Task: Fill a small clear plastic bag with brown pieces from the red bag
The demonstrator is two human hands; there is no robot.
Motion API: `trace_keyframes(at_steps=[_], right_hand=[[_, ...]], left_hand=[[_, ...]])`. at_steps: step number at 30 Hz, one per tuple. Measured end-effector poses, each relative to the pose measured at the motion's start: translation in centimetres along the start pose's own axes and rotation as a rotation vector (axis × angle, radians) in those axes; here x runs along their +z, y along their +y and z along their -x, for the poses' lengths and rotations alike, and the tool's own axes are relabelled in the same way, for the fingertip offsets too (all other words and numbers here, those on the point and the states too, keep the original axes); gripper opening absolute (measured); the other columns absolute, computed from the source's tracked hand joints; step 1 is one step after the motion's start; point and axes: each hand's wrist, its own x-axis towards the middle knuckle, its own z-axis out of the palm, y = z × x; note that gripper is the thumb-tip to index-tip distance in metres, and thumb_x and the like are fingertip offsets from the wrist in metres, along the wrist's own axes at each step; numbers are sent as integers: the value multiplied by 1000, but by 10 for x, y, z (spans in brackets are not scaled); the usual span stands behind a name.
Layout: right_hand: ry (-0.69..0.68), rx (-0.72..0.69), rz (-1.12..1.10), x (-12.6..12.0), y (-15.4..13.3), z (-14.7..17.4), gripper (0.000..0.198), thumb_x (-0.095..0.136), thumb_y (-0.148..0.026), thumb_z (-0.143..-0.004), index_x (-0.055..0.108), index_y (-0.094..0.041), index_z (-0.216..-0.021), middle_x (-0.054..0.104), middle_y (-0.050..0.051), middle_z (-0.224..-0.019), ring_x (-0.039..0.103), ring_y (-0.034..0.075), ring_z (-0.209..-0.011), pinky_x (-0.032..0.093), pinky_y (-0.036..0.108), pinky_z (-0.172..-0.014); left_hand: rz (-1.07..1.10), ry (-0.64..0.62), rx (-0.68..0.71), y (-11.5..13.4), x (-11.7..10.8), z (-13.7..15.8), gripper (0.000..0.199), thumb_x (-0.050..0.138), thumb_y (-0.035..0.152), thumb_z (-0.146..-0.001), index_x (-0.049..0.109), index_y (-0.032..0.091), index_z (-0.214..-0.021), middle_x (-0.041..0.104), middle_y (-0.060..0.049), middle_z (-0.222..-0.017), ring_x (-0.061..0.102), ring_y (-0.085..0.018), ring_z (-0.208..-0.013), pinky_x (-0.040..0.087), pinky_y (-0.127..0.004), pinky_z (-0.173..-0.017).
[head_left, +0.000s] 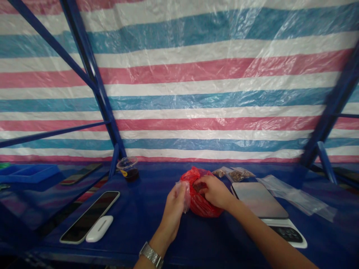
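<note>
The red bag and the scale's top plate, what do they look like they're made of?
The red bag looks like thin glossy plastic film: it crinkles, shines, and lets light through. The right hand reaches into its mouth. The scale seems topped with a brushed metal plate, probably stainless steel, given its dull grey sheen; its base looks like white plastic.

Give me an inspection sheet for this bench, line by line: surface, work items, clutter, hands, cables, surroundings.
Surface: blue table, glossy.
Work items: red plastic bag at centre; small clear bag beside it.
Clutter: digital scale right of the red bag; phone and white case on the left; lidded cup with dark contents; filled packets behind; empty clear bags far right; blue tray far left.
Hands: left hand pinches the small clear bag; right hand reaches into the red bag.
Cables: nothing seen.
Surroundings: striped tarpaulin behind, blue metal frame.
</note>
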Motion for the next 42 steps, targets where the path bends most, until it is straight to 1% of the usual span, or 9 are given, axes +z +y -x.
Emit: trace_keyframes(at_steps=[4,7,11,13,18,25,28,33,42], right_hand=[[1,-3,-167,-7,8,-3,37,62,-4,-79,79,-19,-108,81,9,-112,74,26,-107,54,38,-102],[-26,-45,-288,-17,9,-2,34,61,-8,-81,75,-18,-111,80,8,-112,75,23,-106,57,37,-101],[-60,-130,-525,-31,-3,4,29,61,-13,-85,71,-20,-111,79,5,-111,75,20,-104,57,36,-99],[-78,-141,-581,-35,-12,7,28,61,-14,-86,70,-21,-111,79,5,-108,74,20,-100,57,36,-97],[-53,-160,-346,-40,-30,12,32,58,-5,-86,75,-22,-107,79,4,-110,73,20,-101,53,34,-97],[-99,-87,-143,-49,-32,15,32,63,-1,-87,76,-18,-111,80,7,-109,73,23,-99,51,34,-93],[-56,-87,-77,-49,-33,17,36,64,3,-83,74,-17,-111,78,7,-111,71,22,-99,50,33,-92],[-20,-224,-47,-52,-37,19,34,61,9,-79,74,-17,-97,73,6,-107,67,20,-97,49,31,-93],[-14,-359,-124,-57,-32,20,43,52,10,-82,77,-21,-99,71,5,-114,69,18,-104,51,32,-99]], left_hand=[[-205,-10,157,1,-7,-2,55,78,65,-77,75,19,-106,74,-9,-104,67,-27,-103,50,-40,-101],[-310,46,235,-3,-13,-3,51,79,56,-77,75,20,-113,64,-10,-114,60,-31,-115,43,-48,-113],[-547,106,361,-11,-18,-4,44,76,45,-82,75,26,-121,48,-12,-135,51,-34,-129,40,-54,-117],[-702,74,432,-12,-17,-2,42,73,41,-87,72,31,-128,50,-11,-139,49,-34,-131,40,-57,-116],[-790,64,481,-8,-7,7,39,64,31,-97,66,32,-136,63,-10,-129,52,-32,-126,43,-55,-112],[-790,6,450,-6,0,10,42,70,24,-93,69,30,-134,64,-11,-129,53,-34,-125,44,-54,-110],[-799,9,419,-7,3,9,47,72,25,-92,67,27,-139,63,-13,-129,54,-34,-123,45,-54,-109],[-807,-48,418,-8,12,10,48,68,25,-94,62,25,-142,65,-13,-128,57,-34,-120,45,-54,-107],[-683,-71,523,-16,23,7,39,59,26,-97,57,23,-137,65,-13,-131,58,-33,-124,44,-54,-109]])
